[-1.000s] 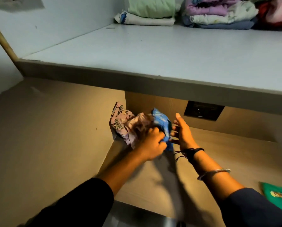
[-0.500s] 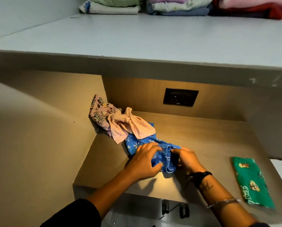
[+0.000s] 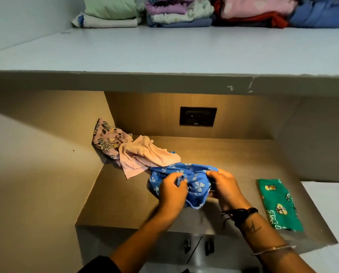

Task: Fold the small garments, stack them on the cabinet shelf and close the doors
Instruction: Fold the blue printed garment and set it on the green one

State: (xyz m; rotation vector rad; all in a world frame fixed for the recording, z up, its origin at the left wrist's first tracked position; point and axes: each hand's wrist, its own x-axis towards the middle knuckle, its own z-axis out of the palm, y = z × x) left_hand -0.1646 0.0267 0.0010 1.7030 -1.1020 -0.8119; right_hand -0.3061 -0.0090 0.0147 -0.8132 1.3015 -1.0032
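Note:
A small blue garment (image 3: 194,181) with a pale bow print lies crumpled on the wooden shelf (image 3: 233,158). My left hand (image 3: 171,191) grips its left part and my right hand (image 3: 224,187) grips its right part. Behind it, in the shelf's left corner, a plain pink garment (image 3: 145,156) lies loose over a pink printed garment (image 3: 107,139). A folded green printed garment (image 3: 278,205) lies flat on the shelf's right side.
A black socket plate (image 3: 197,116) sits in the back wall. The grey upper shelf (image 3: 164,54) overhangs and carries folded piles (image 3: 180,11) at the back. Two dark door handles (image 3: 198,246) show below the shelf's front edge.
Both hands pulled the blue garment from the corner pile toward the shelf's front and middle. The view tilted down, so the green garment and the door handles came into sight.

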